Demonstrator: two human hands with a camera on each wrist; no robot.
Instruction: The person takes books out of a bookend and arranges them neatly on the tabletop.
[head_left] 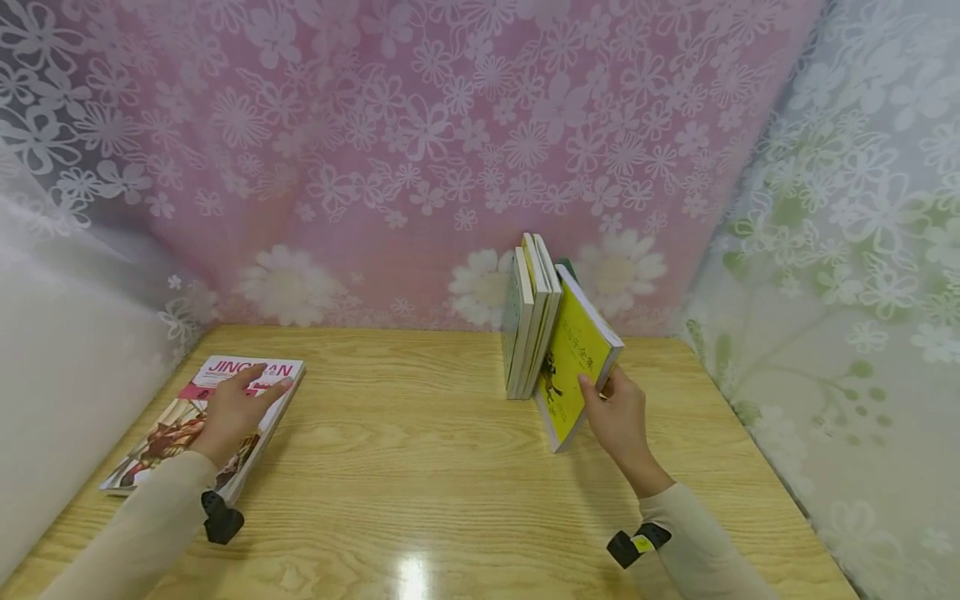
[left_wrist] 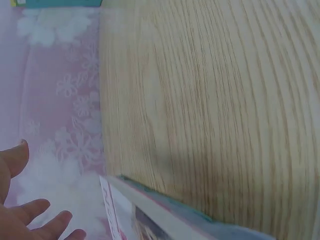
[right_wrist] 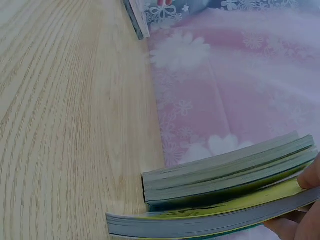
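Note:
My right hand [head_left: 618, 412] holds a yellow paperback book [head_left: 576, 354] by its near edge, thumb on the cover and fingers behind. The book stands tilted, its lower end at the table, right of a row of upright books [head_left: 531, 321]. In the right wrist view the yellow book [right_wrist: 215, 222] shows its page edges, apart from the row at the near end. At the left, my left hand [head_left: 232, 412] is over a book with a pink-and-white cover [head_left: 168, 437], which lies flat. Its fingers [left_wrist: 37, 210] are spread; whether they touch the cover I cannot tell.
The wooden table [head_left: 390, 450] reaches back to a pink flowered curtain [head_left: 420, 167]. A pale flowered curtain [head_left: 847, 333] hangs along the right side, and a whitish one [head_left: 67, 350] along the left. A dark green edge [head_left: 566, 267] shows behind the yellow book's top.

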